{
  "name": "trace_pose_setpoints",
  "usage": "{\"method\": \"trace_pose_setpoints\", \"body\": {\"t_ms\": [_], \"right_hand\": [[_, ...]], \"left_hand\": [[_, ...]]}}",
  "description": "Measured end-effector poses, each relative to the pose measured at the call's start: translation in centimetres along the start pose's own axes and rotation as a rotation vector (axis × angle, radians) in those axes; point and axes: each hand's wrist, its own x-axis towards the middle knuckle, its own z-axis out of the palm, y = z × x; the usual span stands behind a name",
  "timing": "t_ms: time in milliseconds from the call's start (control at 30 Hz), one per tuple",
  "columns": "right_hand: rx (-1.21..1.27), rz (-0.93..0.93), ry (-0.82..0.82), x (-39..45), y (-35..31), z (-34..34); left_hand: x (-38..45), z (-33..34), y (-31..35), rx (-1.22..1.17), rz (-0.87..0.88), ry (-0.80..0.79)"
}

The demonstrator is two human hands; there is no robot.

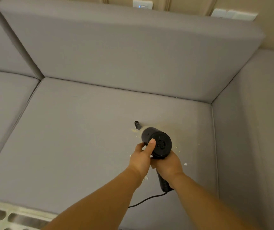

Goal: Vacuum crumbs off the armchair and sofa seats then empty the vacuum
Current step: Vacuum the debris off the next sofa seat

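Note:
A black handheld vacuum [157, 143] points down and away over the grey sofa seat cushion [83, 146], its narrow nozzle tip [137, 124] close to the fabric. My right hand [168, 165] grips the vacuum's handle from below. My left hand [143, 155] holds the side of the round body, thumb lying on its rear face. Pale yellow crumbs [135, 131] lie scattered on the cushion around the nozzle and under the vacuum; a few white bits [185, 164] sit to the right of my hands.
A black cord [146, 200] trails from the handle toward the seat's front edge. The grey back cushion [124, 55] rises behind, the armrest [252, 130] stands at right, another seat cushion [5, 100] lies at left. Patterned floor [8, 218] shows at bottom left.

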Motion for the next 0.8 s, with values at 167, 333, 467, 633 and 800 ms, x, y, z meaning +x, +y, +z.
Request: {"method": "trace_pose_setpoints", "body": {"t_ms": [167,333,467,633,800], "right_hand": [[-0.031,0.008,-0.029,-1.7,0.5,0.2],[0.001,0.034,0.072,-2.5,1.5,-1.2],[0.053,0.051,0.112,-2.2,2.0,-1.6],[0.023,0.022,0.013,-2.9,1.3,1.2],[0.006,-0.014,-0.076,-4.1,0.8,3.7]], "left_hand": [[-1.6,-0.7,-0.7,-0.033,-0.022,-0.002],[-1.9,0.8,-0.4,0.007,-0.031,-0.11],[-1.6,1.5,0.0,0.014,-0.035,-0.16],[-2.4,-1.1,-1.5,-0.009,-0.026,-0.051],[-3.5,-3.9,-3.0,-0.036,-0.011,0.053]]}}
